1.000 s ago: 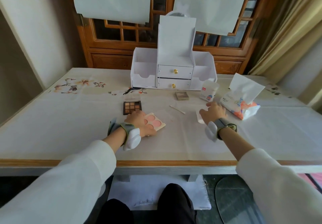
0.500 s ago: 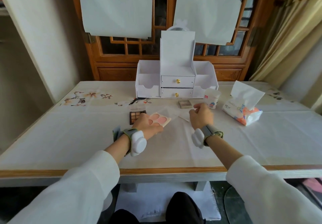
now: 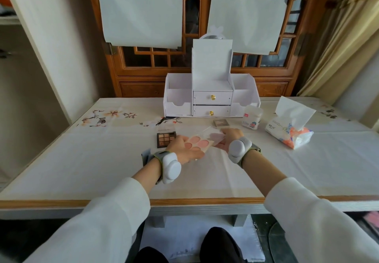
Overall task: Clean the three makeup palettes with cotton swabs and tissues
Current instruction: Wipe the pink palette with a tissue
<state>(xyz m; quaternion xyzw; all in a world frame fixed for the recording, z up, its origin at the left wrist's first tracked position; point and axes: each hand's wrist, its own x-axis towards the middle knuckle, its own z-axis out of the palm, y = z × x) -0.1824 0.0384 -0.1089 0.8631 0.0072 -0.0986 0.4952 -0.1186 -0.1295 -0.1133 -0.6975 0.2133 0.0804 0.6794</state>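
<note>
My left hand [image 3: 185, 150] holds a pink blush palette [image 3: 198, 143] slightly above the table, its round pans facing up. My right hand [image 3: 229, 139] is at the palette's right edge, gripping a white tissue [image 3: 215, 136] pressed against it. A cotton swab [image 3: 205, 129] lies just behind the palette. A dark brown eyeshadow palette [image 3: 165, 138] lies flat to the left of my left hand. A small beige palette [image 3: 221, 122] rests farther back near the organizer.
A white drawer organizer [image 3: 212, 101] stands at the table's back centre. A cotton swab container [image 3: 252, 117] and an open tissue pack [image 3: 289, 130] sit to the right. The wooden table edge [image 3: 184, 202] runs in front of me.
My right hand picked up a tissue from the right and brought it left to the blush palette. My left hand lifted the palette off the table. The camera tilted upward.
</note>
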